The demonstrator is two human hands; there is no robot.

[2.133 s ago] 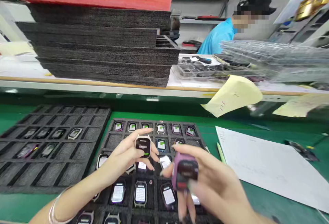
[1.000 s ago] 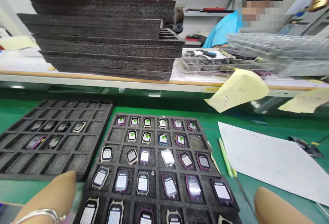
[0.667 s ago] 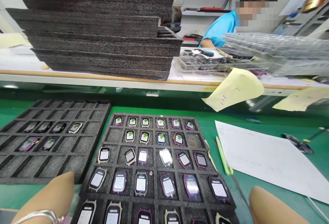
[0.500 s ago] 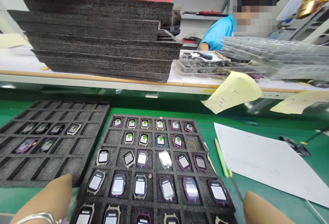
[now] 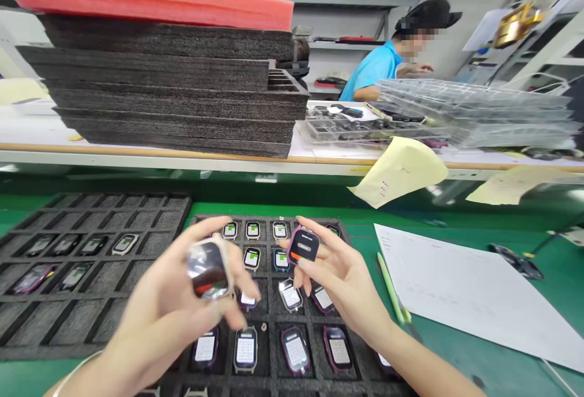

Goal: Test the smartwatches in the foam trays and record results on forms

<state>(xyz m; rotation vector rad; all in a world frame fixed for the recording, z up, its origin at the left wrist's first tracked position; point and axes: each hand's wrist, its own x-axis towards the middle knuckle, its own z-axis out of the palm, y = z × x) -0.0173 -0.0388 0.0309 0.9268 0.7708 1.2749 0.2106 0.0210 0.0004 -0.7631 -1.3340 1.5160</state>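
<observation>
Beginning with the left hand (image 5: 168, 300), how are its fingers found?

They are found loosely curled round a pale watch (image 5: 206, 268), the tips spread apart. Because of blur, the firmness of the grip cannot be told.

And the right hand (image 5: 340, 275)?

A purple watch (image 5: 304, 244) is pinched there between thumb and fingers, its lit screen uncovered. An orange band is seen low on that screen, beside the thumb tip; whether it is being pressed cannot be told.

Which step is judged to be in hand?

Screen handling, it is judged, with one watch to each hand. Both are held above the foam tray (image 5: 268, 351), whose watches are seen beneath the fingers.

What would be called for by the next move?

A steady pinch, with the thumb placed squarely on the band if a press is wanted. For any lowering, a free pocket below the fingers would be needed, and neighbouring watches should be left unknocked.
</observation>
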